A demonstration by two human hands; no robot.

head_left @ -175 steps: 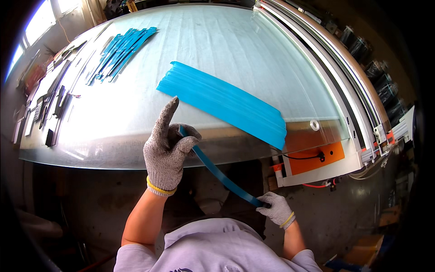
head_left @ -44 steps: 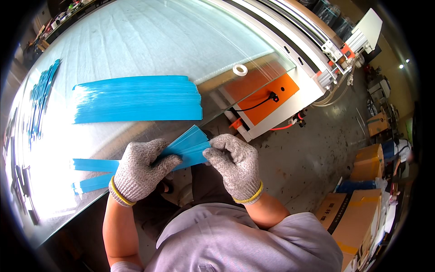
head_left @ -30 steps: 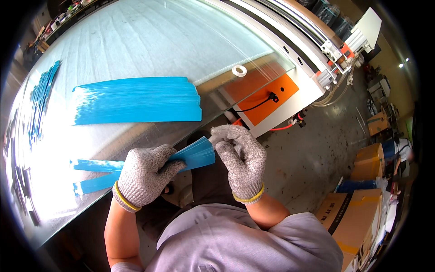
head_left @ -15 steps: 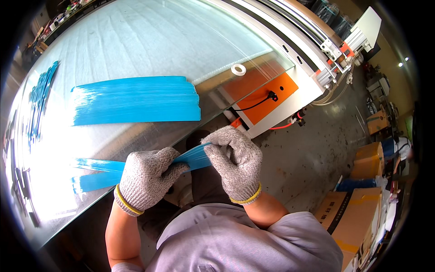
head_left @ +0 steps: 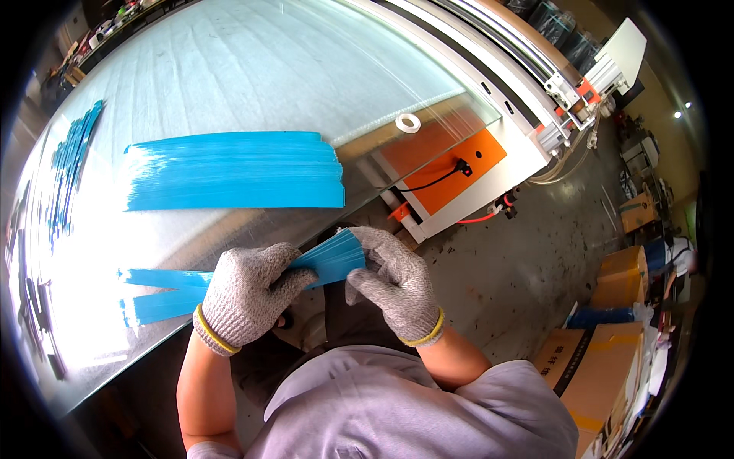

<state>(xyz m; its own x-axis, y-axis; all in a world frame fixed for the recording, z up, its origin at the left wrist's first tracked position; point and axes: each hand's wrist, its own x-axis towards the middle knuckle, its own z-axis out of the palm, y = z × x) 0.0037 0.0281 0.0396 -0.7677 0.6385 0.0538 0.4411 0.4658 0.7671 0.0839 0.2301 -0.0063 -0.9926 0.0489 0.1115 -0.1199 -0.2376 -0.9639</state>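
My left hand (head_left: 248, 294), in a grey knit glove with a yellow cuff, is closed around a bundle of thin blue strips (head_left: 330, 258). Behind that hand, the bundle's tails (head_left: 164, 306) split into two groups over the table. The front end fans out toward my right hand (head_left: 394, 283), gloved the same way. My right fingers curl behind the fanned end, and the thumb sits by its lower corner. A wide stack of similar blue strips (head_left: 237, 172) lies flat on the glass-topped table (head_left: 252, 76), ahead of my hands.
More narrow blue strips (head_left: 73, 168) and dark strips (head_left: 38, 306) lie at the table's left. A white tape ring (head_left: 407, 123) rests near the right edge. Beyond stands a white and orange machine (head_left: 466, 172) with a cable. Cardboard boxes (head_left: 604, 367) stand on the floor at right.
The strips' front end has spread into a wider fan. My right thumb and fingers have moved from pinching its tip to around its end, the thumb lower. The left hand keeps its grip.
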